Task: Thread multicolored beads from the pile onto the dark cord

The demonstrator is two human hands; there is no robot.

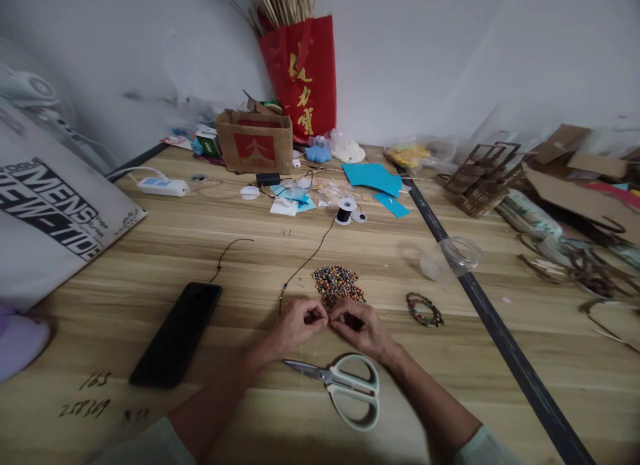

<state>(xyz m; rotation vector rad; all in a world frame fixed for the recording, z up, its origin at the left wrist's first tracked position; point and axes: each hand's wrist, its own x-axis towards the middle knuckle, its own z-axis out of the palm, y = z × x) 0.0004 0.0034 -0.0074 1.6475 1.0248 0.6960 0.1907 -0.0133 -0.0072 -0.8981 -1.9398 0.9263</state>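
My left hand (301, 323) is closed in a pinch on a thin black cord (315, 253), which runs back to a spool (345, 211). A few coloured beads (283, 292) are threaded on that cord, just left of the hand. Fingertip to fingertip with it, my right hand (361, 326) pinches what looks like a tiny bead; the fingers mostly hide it. Right behind both hands lies a pile of small multicoloured beads (336, 283). Scissors (345, 387) with pale handles rest in front of the hands. A beaded bracelet (424, 309) lies to the right.
A black phone (176, 335) lies at left, with a short black cord (220, 261) beyond it. Clear tape rolls (461, 253) sit at right near a dark strip (493, 315). Farther back are blue sheets (373, 178), a cardboard box (256, 141), a red bag (310, 78) and woven baskets (480, 181).
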